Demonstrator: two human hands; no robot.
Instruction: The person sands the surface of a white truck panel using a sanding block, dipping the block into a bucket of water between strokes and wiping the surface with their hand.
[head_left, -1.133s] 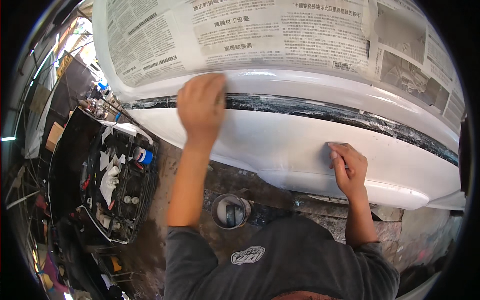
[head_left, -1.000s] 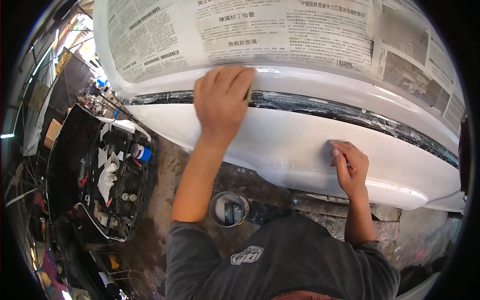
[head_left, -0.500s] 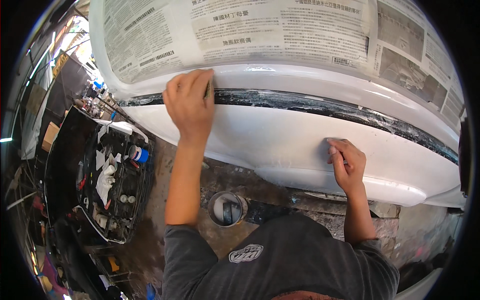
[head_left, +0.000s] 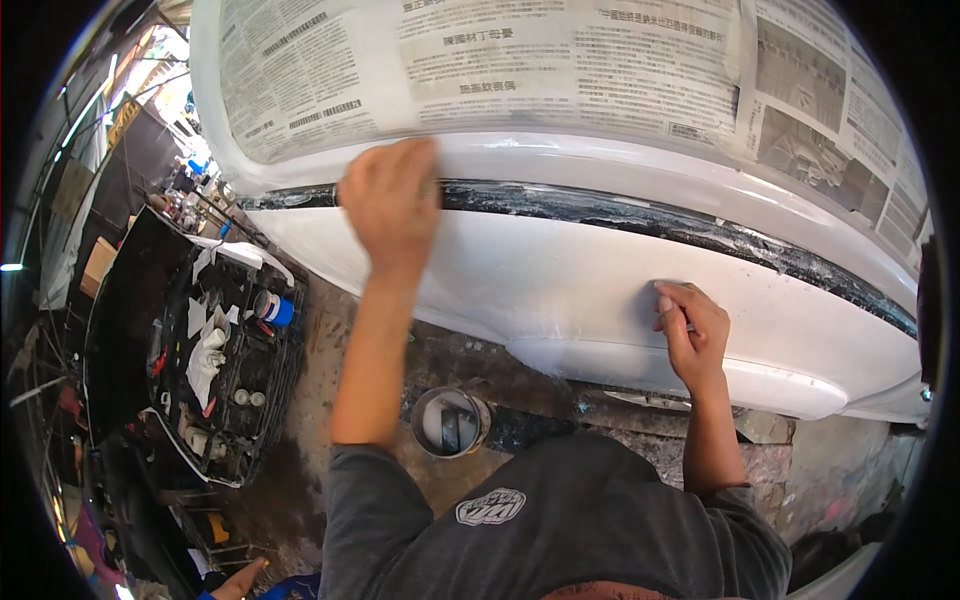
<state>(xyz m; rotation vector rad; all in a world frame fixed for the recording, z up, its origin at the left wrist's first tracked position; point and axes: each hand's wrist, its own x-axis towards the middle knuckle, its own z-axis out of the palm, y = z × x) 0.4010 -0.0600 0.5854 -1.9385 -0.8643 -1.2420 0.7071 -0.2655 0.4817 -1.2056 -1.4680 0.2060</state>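
Observation:
A white car body panel stretches across in front of me, with a black strip running along it, smeared with whitish residue. My left hand, blurred by motion, is closed over the strip's left part. A thin pad shows only as an edge beside its fingers; the rest is hidden by the hand. Farther right and lower, my right hand rests its fingertips against the white panel below the strip. Its fingers are curled, and I see nothing in them.
Printed newspaper covers the area above the panel. A bucket of cloudy liquid with a dark object in it stands on the floor. Left is an open engine bay with a blue can. Another person's hand shows at lower left.
My left hand has shifted slightly right along the black strip. The right hand keeps its place on the panel. Another person's hand has come into view at the lower left.

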